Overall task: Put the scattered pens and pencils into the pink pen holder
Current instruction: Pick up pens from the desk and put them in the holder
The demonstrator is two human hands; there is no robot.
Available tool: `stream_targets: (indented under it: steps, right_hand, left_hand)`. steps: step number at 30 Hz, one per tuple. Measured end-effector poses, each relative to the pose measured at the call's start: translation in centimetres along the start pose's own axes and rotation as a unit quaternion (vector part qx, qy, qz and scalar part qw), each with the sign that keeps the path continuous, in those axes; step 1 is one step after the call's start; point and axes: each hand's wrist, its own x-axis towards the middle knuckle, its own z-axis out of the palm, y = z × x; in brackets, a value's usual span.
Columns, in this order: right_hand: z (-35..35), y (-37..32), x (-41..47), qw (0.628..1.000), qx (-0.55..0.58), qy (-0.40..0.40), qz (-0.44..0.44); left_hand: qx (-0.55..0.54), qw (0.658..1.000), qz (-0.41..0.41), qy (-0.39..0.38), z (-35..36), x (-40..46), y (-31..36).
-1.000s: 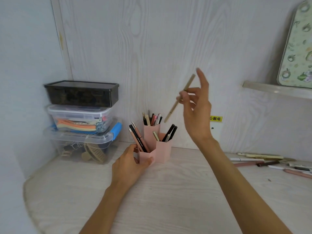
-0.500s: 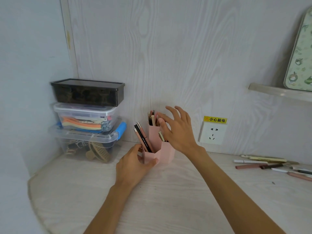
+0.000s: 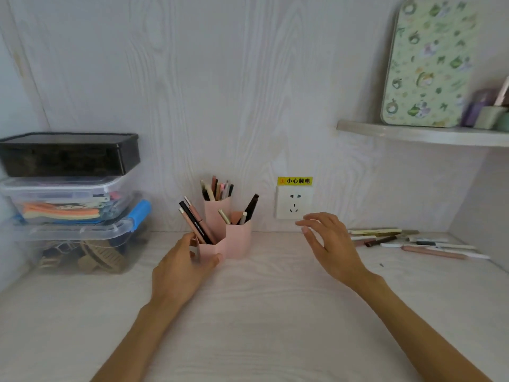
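Our left hand grips lowest front compartment of pink pen holder: thumb on its right face, fingers curled round left side. Holder stands on desk against back wall, pens upright or leaning in all three compartments. Our right hand hovers right of holder, apart from it, fingers spread and relaxed, holding nothing. Loose pens and pencils lie on desk beyond right fingertips, to their right. Wall socket just behind right fingertips.
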Motion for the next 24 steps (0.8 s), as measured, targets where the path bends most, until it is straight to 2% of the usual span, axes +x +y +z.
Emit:
stream_targets:
  steps: [3, 5, 8, 10, 13, 16, 19, 21, 24]
  right_hand:
    - [-1.3, 4.2, -1.6, 0.996, -0.044, -0.017, 0.072]
    - [-2.5, 6.6, -2.5, 0.987, -0.062, -0.064, 0.135]
    - [-3.6, 9.5, -3.2, 0.953, -0.093, -0.149, 0.248]
    - [-3.7, 10.9, -3.3, 0.932, -0.117, -0.175, 0.295]
    - [-3.7, 12.3, -3.3, 0.92, -0.141, -0.194, 0.31]
    - [-3.1, 12.3, -3.2, 0.924, -0.154, -0.195, 0.29]
    - [-3.0, 11.7, -3.2, 0.943, -0.145, -0.18, 0.24]
    - [-3.3, 13.0, -3.5, 0.955, -0.121, -0.161, 0.218]
    - [-3.1, 12.5, -3.3, 0.969, -0.066, -0.134, 0.197]
  left_hand:
    - [-0.026, 0.998, -0.01, 0.053, 1.3, -0.5, 0.7]
    - [-0.056, 0.992, -0.017, 0.109, 1.6, -1.0, 1.8]
    - [-0.104, 0.976, 0.0, 0.19, 2.3, -2.0, 4.2]
    - [-0.125, 0.969, 0.049, 0.209, 3.0, -2.6, 6.1]
    - [-0.147, 0.965, 0.156, 0.153, 5.5, -3.3, 9.5]
    - [-0.086, 0.967, 0.237, 0.024, 8.3, -3.1, 12.3]
    - [-0.003, 0.961, 0.264, -0.088, 11.4, -2.5, 14.1]
    - [0.018, 0.957, 0.26, -0.123, 14.1, -2.2, 16.5]
    - [0.051, 0.96, 0.243, -0.129, 15.2, -1.7, 17.1]
